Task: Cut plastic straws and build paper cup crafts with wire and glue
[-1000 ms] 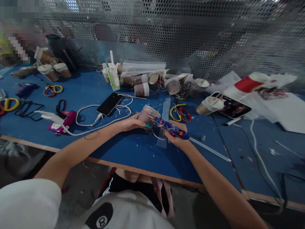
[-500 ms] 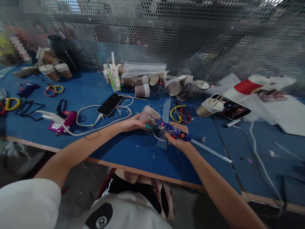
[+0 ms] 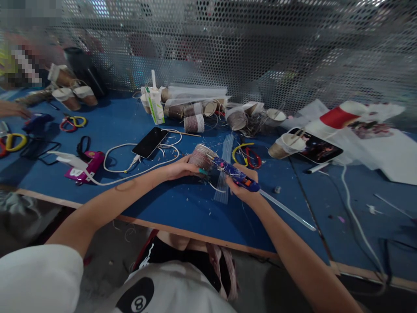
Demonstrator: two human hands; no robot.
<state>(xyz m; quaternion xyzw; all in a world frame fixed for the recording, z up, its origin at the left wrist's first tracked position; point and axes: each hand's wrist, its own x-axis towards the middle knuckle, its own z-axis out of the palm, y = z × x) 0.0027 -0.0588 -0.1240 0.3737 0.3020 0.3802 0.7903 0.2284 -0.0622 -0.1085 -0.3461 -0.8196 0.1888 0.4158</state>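
Note:
My left hand (image 3: 181, 168) is closed around a small cup wrapped in brownish-pink cord (image 3: 201, 157), its open end tilted up and away. In my right hand (image 3: 245, 187) is a blue hot glue gun (image 3: 237, 174) with strings of dried glue on it. A long clear glue stick (image 3: 286, 209) sticks out of its back. The gun's nozzle points at the right side of the cup; whether it touches is too small to tell. Under the gun, clear glue sticks (image 3: 225, 174) lie on the blue table (image 3: 182, 213).
Yellow-and-red-handled scissors (image 3: 246, 155) lie beyond my right hand. A phone (image 3: 149, 143) with a white cable lies left. Several cord-wrapped cups (image 3: 194, 123) line the mesh (image 3: 208, 48). Another person's hand (image 3: 13, 109) is at far left, near a blue glue gun (image 3: 37, 121).
The glue gun has tilted slightly, its nozzle rising a little and shifting right along the cup, its rear stick dropping. Another person's hand has come in at the far left.

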